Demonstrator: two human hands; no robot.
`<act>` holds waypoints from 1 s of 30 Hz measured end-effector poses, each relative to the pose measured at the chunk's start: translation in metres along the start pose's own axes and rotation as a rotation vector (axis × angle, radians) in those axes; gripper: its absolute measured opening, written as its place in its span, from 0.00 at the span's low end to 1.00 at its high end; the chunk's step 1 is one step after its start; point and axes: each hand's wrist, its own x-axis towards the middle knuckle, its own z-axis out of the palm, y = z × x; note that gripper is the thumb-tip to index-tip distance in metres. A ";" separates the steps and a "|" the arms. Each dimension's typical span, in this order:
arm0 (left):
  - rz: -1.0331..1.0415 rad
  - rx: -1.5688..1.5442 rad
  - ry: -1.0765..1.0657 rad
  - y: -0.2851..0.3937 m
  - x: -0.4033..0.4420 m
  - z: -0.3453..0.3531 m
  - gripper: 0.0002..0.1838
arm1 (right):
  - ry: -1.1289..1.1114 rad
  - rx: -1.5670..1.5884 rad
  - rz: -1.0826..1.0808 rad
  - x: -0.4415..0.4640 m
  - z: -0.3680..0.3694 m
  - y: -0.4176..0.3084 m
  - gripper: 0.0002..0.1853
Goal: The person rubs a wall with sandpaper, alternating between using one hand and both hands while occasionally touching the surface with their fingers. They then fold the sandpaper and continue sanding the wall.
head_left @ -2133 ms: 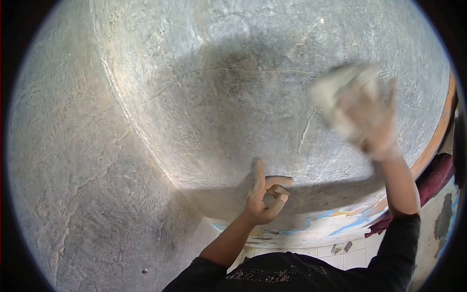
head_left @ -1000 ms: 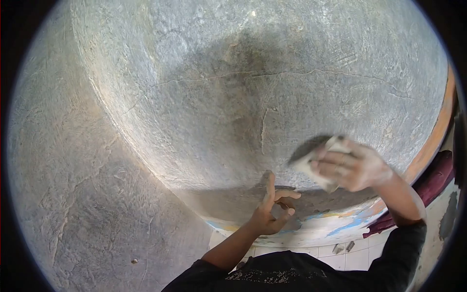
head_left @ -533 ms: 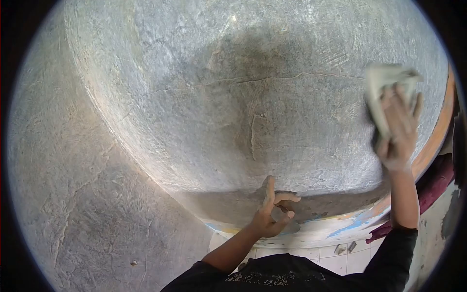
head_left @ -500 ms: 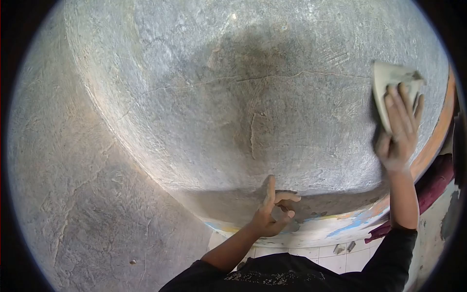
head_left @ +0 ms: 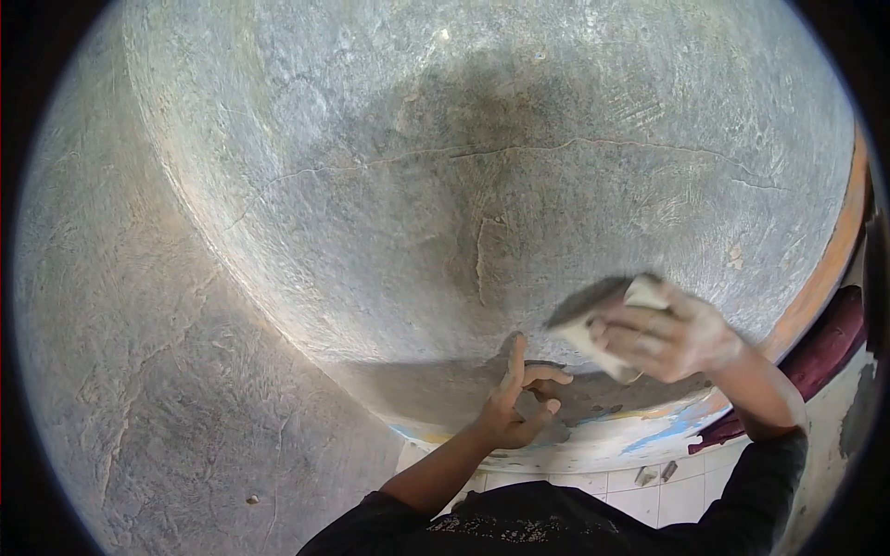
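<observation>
Gripping hand, head view: between 3 and 4 o'clock, a folded off-white sheet (head_left: 581,337) is held by the right hand (head_left: 667,338), its fingers curled over it in front of the grey plaster wall (head_left: 371,250); whether it is pressed flat cannot be told.
Pointing hand: at 5 o'clock, nothing is held by the left hand (head_left: 510,410); its index finger is stretched upward, its thumb parted from the rest.
Wall so far: judged to be part-worked; no finished area can be told from an unfinished one.
Cracks left: a long crack (head_left: 579,140) is seen from 10 o'clock to between 2 and 3, and a short crack (head_left: 479,255) near the centre; scratches (head_left: 642,112) are left near 2 o'clock.
Sheet's shift: half a second ago it was held between 2 and 3 o'clock under straighter fingers; now it has been brought lower and inward, and the long crack's right end is uncovered. Little change is shown in the left hand.
</observation>
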 end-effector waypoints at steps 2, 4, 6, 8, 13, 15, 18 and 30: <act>0.011 0.005 -0.002 -0.001 0.001 -0.001 0.51 | -0.070 -0.093 0.102 0.001 -0.009 0.008 0.18; 0.010 0.002 0.005 0.000 -0.001 -0.001 0.51 | 0.230 -0.244 0.448 0.001 -0.029 0.038 0.20; 0.023 0.013 -0.007 0.001 0.001 -0.003 0.50 | 0.072 -0.288 0.348 0.002 -0.025 0.027 0.20; 0.026 0.023 0.000 0.003 0.003 -0.006 0.50 | 0.059 -0.182 0.246 0.005 -0.016 0.014 0.19; 0.028 0.015 0.028 0.003 -0.001 -0.011 0.50 | 0.007 0.036 0.041 0.016 -0.010 0.006 0.17; 0.022 0.012 0.021 0.001 -0.005 -0.011 0.50 | -0.025 -0.147 0.233 0.020 -0.020 0.014 0.17; 0.032 0.008 -0.006 0.006 -0.003 -0.016 0.49 | -0.040 0.108 -0.197 0.011 0.010 -0.010 0.18; 0.037 -0.058 0.121 0.003 -0.012 -0.029 0.47 | -0.044 0.104 -0.202 0.038 0.017 -0.018 0.28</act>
